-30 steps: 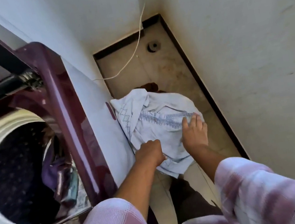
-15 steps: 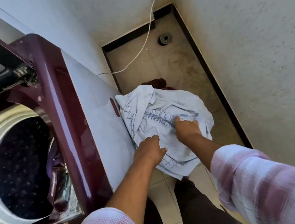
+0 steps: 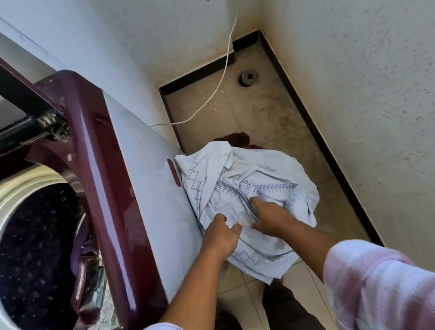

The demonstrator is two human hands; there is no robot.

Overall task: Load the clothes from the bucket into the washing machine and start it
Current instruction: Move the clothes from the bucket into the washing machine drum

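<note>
Beige tiled floor (image 3: 260, 117) beside the maroon top-load washing machine (image 3: 94, 156): a pale blue patterned cloth (image 3: 241, 178) hides whatever holds it; left hand (image 3: 221, 236) and right hand (image 3: 269, 213) both clutch its near folds.

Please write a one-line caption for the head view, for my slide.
Left hand and right hand grip a pale cloth beside the open washer.
</note>
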